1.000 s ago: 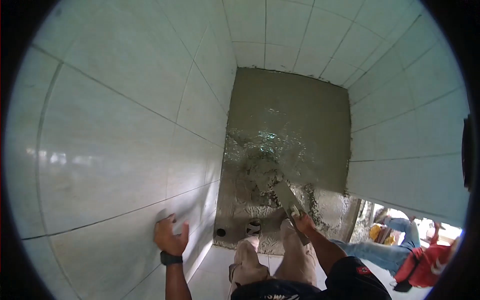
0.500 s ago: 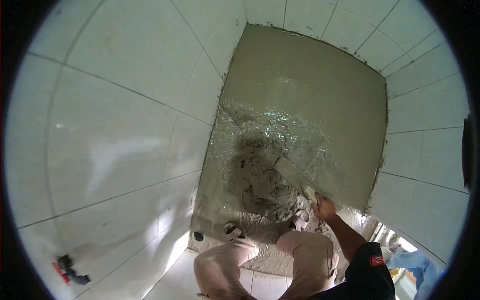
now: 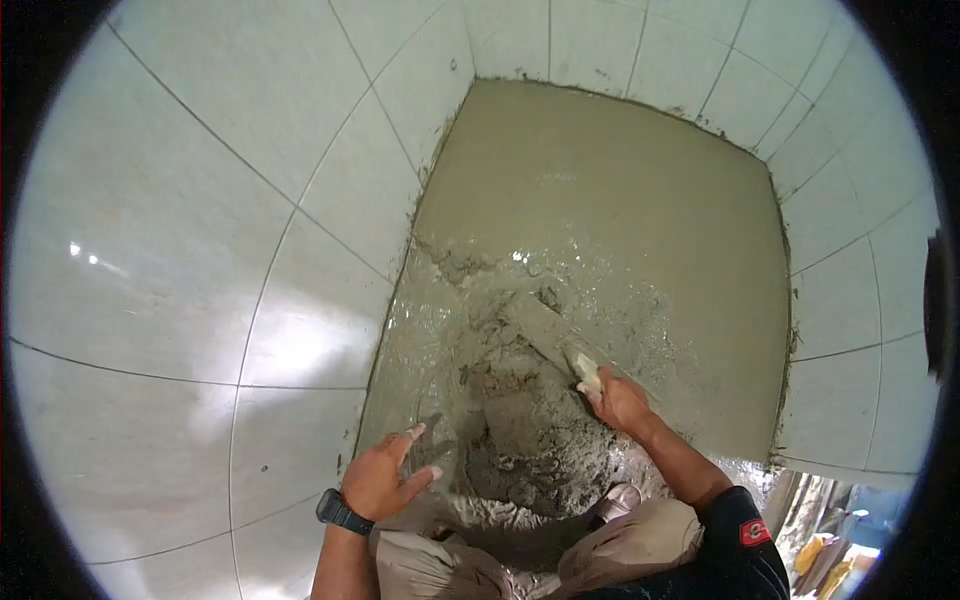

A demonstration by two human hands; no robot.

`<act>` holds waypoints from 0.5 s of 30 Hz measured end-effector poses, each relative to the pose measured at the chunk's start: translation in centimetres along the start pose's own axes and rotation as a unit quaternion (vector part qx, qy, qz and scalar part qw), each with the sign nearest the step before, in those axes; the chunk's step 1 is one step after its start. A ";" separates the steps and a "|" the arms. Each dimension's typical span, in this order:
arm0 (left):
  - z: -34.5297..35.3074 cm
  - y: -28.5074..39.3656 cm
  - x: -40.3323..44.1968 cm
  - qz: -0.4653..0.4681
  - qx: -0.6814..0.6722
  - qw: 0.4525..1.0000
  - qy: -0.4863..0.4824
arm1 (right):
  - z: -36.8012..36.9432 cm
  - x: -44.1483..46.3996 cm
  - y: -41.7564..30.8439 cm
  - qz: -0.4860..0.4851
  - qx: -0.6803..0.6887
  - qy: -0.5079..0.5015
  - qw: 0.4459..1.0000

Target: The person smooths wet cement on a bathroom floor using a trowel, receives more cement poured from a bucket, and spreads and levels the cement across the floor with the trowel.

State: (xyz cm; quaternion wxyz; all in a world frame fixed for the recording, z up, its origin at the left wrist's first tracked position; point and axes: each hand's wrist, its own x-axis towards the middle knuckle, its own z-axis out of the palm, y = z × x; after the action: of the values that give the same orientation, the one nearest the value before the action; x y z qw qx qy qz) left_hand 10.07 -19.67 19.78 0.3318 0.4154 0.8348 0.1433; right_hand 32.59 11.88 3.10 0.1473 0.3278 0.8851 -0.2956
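Note:
My right hand is closed round the pale handle of a long plastering trowel. The blade rests at the upper edge of a heap of rough, dark mortar, its flat coated in wet grey mix. My left hand, with a watch on the wrist, is at the heap's left side with thumb and fingers spread. Nothing is in it, and its fingertips are over the wet mortar close to the left wall; whether they touch is unclear.
Smooth wet screed covers the far floor up to the walls. A tiled wall stands close on the left, another tiled wall on the right. My shoe is at the heap's near edge. Clutter lies at lower right.
My left hand has come into view at lower left. My right hand and the trowel have shifted slightly up and left in the view. My knees are lower in the picture, and the view has shifted.

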 end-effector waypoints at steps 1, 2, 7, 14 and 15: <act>0.2 0.4 0.3 0.033 -0.001 0.999 0.022 | -0.6 0.5 -0.4 0.002 0.001 -0.001 1.000; 0.4 0.8 0.5 0.042 0.000 0.999 0.025 | -1.3 0.3 -0.5 0.006 0.000 0.008 1.000; 1.1 1.5 -0.1 0.077 -0.046 0.996 -0.001 | -2.1 -0.8 0.3 0.034 0.089 -0.006 0.995; 0.2 2.1 -1.5 0.065 0.010 0.997 -0.037 | -2.3 0.3 0.6 0.036 0.110 -0.019 0.993; -0.7 3.7 -2.2 0.040 -0.042 0.997 -0.047 | -1.7 0.6 1.1 0.037 0.098 0.006 0.994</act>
State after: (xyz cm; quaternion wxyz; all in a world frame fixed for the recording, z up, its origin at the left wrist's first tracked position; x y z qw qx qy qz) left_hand 12.79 -19.08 23.12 0.3817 0.4403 0.7942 0.1723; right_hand 32.76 13.92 3.72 0.1201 0.3746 0.8399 -0.3739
